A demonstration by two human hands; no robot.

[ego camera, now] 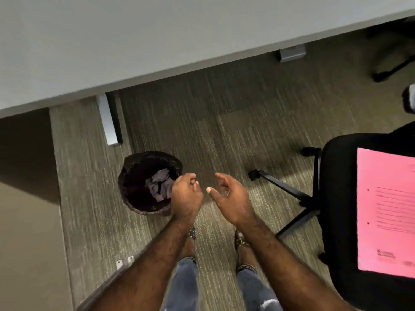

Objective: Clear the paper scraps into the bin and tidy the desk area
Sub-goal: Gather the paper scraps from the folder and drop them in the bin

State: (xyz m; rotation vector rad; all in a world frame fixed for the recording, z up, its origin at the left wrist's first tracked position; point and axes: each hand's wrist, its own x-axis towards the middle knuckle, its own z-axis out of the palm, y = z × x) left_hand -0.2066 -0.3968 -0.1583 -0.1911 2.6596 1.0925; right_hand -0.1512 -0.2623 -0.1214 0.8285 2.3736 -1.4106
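Where the carpet meets the desk leg, a round bin (pixel 150 182) lined with a black bag stands on the floor, left of centre, with crumpled paper scraps (pixel 160 185) already inside. Just right of its rim hovers the left hand (pixel 186 194), fingers curled; whether it holds anything cannot be told. Further right, the right hand (pixel 229 195) is loosely open and empty. Nearer the bin is the left hand. Far right, a pink sheet (pixel 385 212) lies on a black chair (pixel 339 198).
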